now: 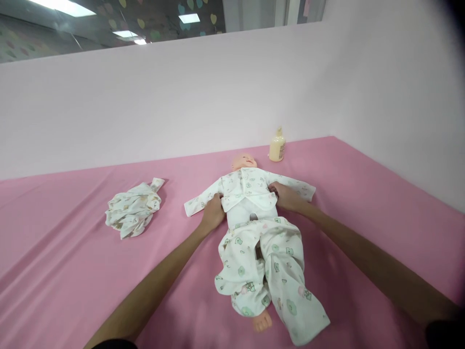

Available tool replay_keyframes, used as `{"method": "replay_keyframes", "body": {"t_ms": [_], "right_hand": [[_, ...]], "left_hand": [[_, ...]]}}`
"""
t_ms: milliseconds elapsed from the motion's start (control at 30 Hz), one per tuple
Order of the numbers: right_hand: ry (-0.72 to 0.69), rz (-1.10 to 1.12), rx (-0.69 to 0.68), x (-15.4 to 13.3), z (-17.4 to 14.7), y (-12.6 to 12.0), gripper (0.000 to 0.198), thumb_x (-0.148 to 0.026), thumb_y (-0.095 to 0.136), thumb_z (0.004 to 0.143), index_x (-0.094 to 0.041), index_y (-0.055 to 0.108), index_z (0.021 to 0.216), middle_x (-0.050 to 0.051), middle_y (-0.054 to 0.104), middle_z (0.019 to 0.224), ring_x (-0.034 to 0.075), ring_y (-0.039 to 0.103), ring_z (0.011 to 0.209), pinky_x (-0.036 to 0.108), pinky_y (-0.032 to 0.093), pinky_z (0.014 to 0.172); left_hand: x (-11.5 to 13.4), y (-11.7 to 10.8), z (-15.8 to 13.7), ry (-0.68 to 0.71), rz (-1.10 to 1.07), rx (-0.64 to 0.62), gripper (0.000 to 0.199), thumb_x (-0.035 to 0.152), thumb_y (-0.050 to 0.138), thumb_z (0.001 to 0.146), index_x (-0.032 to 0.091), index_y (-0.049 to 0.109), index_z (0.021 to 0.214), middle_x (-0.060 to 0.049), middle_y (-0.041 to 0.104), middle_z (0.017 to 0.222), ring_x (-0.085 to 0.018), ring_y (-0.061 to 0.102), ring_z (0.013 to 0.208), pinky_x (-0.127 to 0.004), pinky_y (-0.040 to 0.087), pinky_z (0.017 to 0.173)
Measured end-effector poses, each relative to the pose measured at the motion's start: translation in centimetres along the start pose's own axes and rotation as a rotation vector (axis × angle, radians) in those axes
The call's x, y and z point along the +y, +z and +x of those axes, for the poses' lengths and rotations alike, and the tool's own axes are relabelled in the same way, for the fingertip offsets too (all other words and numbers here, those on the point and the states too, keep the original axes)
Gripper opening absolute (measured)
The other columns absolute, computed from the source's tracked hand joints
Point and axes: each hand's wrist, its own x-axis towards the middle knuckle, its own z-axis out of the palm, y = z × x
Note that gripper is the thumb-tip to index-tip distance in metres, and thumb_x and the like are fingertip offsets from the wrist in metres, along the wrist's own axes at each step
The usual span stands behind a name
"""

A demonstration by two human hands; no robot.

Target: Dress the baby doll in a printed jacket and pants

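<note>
Pink sheet (174, 281) everywhere, white wall (181, 104) at 12 o'clock. Left hand (213, 212), right hand (284, 196): both pinched closed on the shirt (251, 182).

a baby doll (240, 215) is lying on a pink cloth (181, 291), its white midriff showing. a white printed top (250, 182) is covering its chest, sleeves spreading wide, lower front parting. loose, green-patterned trousers (283, 252) are covering its legs, one bare foot (262, 321) poking out.
</note>
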Motion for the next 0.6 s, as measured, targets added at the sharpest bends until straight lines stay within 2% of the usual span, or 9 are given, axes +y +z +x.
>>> {"method": "replay_keyframes", "body": {"t_ms": [133, 267, 367, 467, 600], "right_hand": [[0.088, 0.194, 0.000, 0.2, 0.1, 0.1, 0.033, -0.019, 0.064, 0.076, -0.020, 0.056, 0.109, 0.010, 0.069, 0.112, 0.023, 0.065, 0.099, 0.034, 0.049, 0.085], [0.103, 0.369, -0.031, 0.7, -0.2, 0.5, 0.035, -0.019, 0.062, 0.076, -0.020, 0.053, 0.111, 0.009, 0.068, 0.112, 0.021, 0.065, 0.100, 0.033, 0.050, 0.086], [0.002, 0.450, -0.067, 0.9, -0.4, 0.6, 0.035, -0.018, 0.058, 0.078, -0.021, 0.052, 0.112, 0.007, 0.066, 0.114, 0.019, 0.062, 0.103, 0.032, 0.049, 0.086], [-0.078, 0.438, -0.057, 0.9, -0.5, 0.5, 0.030, -0.019, 0.055, 0.079, -0.021, 0.053, 0.109, 0.005, 0.064, 0.109, 0.018, 0.060, 0.099, 0.032, 0.048, 0.085], [-0.088, 0.410, -0.041, 0.8, -0.5, 0.3, 0.026, -0.020, 0.054, 0.079, -0.021, 0.053, 0.105, 0.004, 0.064, 0.104, 0.019, 0.058, 0.092, 0.033, 0.048, 0.082]], "left_hand": [[0.2, 0.0, 0.9, -0.122, -0.477, -0.098, 0.021, 0.030, 0.066, 0.080, 0.016, 0.064, 0.095, -0.014, 0.070, 0.109, -0.033, 0.064, 0.103, -0.044, 0.052, 0.085], [0.7, 0.6, 0.5, -0.128, -0.908, -0.213, 0.035, 0.027, 0.073, 0.078, 0.017, 0.067, 0.111, -0.014, 0.069, 0.122, -0.032, 0.062, 0.116, -0.045, 0.051, 0.098], [0.4, 1.4, 0.3, -0.060, -1.093, -0.257, 0.044, 0.022, 0.074, 0.079, 0.021, 0.065, 0.122, -0.013, 0.067, 0.128, -0.031, 0.058, 0.125, -0.048, 0.047, 0.107], [-0.2, 2.1, 0.7, -0.015, -1.206, -0.267, 0.049, 0.019, 0.074, 0.079, 0.022, 0.062, 0.127, -0.012, 0.065, 0.132, -0.030, 0.055, 0.130, -0.048, 0.042, 0.113], [-0.5, 2.3, 1.3, -0.056, -1.283, -0.239, 0.054, 0.018, 0.074, 0.080, 0.019, 0.057, 0.132, -0.014, 0.059, 0.139, -0.030, 0.054, 0.131, -0.047, 0.044, 0.112]]}}
